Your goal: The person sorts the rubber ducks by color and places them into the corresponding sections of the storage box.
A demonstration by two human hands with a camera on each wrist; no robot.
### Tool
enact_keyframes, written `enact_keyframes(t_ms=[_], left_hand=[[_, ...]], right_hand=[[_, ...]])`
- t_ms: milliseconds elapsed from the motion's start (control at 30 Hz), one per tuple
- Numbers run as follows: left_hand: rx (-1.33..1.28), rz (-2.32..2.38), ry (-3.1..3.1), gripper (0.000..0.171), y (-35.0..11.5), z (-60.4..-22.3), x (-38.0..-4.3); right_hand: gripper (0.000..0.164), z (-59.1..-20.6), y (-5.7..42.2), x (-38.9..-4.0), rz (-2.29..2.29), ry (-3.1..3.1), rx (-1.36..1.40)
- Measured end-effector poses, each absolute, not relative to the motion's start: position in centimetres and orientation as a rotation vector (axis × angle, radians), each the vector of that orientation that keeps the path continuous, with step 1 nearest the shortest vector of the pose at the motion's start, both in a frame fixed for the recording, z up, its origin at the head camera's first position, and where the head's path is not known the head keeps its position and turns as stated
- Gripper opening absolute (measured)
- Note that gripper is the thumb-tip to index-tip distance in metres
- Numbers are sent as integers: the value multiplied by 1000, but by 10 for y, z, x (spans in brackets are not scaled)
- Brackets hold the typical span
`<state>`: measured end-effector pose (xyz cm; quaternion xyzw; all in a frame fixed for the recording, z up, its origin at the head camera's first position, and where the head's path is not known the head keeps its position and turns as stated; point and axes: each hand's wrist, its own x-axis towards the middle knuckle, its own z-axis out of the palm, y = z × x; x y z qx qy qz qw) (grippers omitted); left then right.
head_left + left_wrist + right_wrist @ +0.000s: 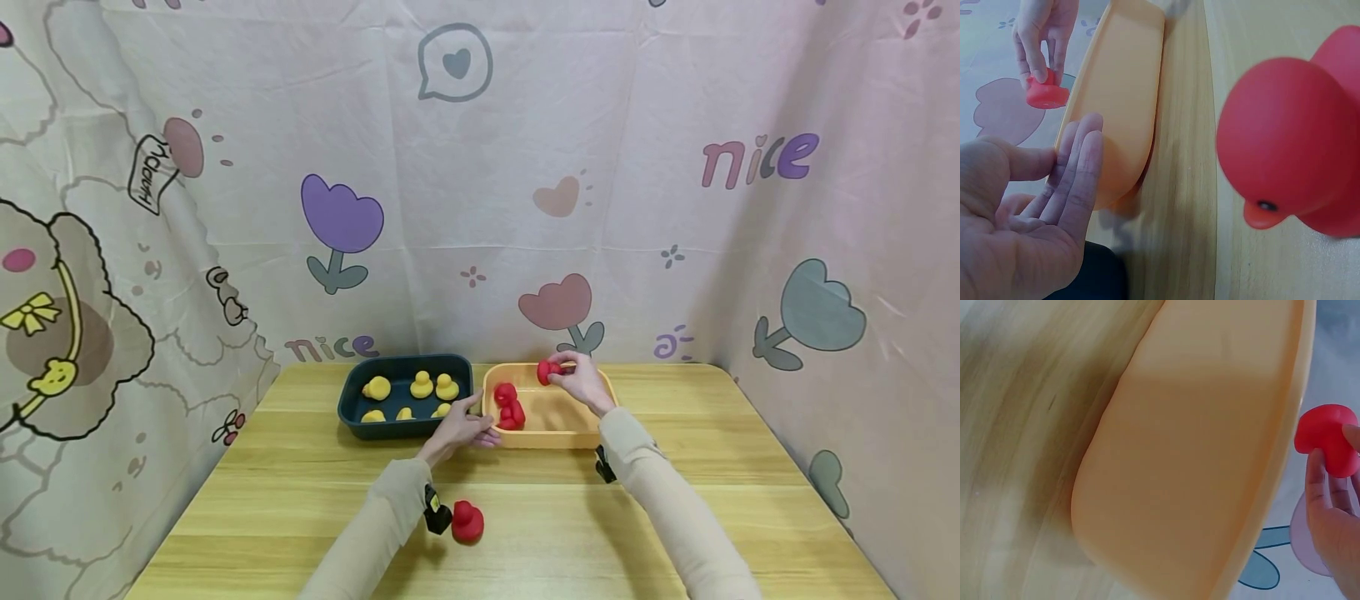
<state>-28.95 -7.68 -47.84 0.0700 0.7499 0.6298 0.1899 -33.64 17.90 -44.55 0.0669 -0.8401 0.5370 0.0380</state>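
Observation:
My right hand (pixel 583 382) pinches a red rubber duck (pixel 1325 434) between thumb and fingertips, over the far part of an orange tray (pixel 555 440). My left hand (pixel 457 432) holds that tray's near left corner, thumb at the rim and fingers along the outer wall (pixel 1125 112). Inside the tray, at its left side, red ducks (pixel 512 413) lie close together. Another red duck (pixel 467 523) stands on the table beside my left wrist; it looms large at the right of the left wrist view.
A dark blue tray (pixel 405 430) with several yellow rubber ducks (pixel 422 384) stands just left of the orange one. Both trays are near the back edge of the wooden table (pixel 540 533). A printed cloth (pixel 480 167) hangs behind it.

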Motion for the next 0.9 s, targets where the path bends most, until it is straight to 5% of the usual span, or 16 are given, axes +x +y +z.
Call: enact_keyframes(t_ms=[900], left_hand=[[192, 1768, 2104, 73, -77, -478, -289]], right_hand=[[37, -450, 179, -339, 1564, -2649, 237]])
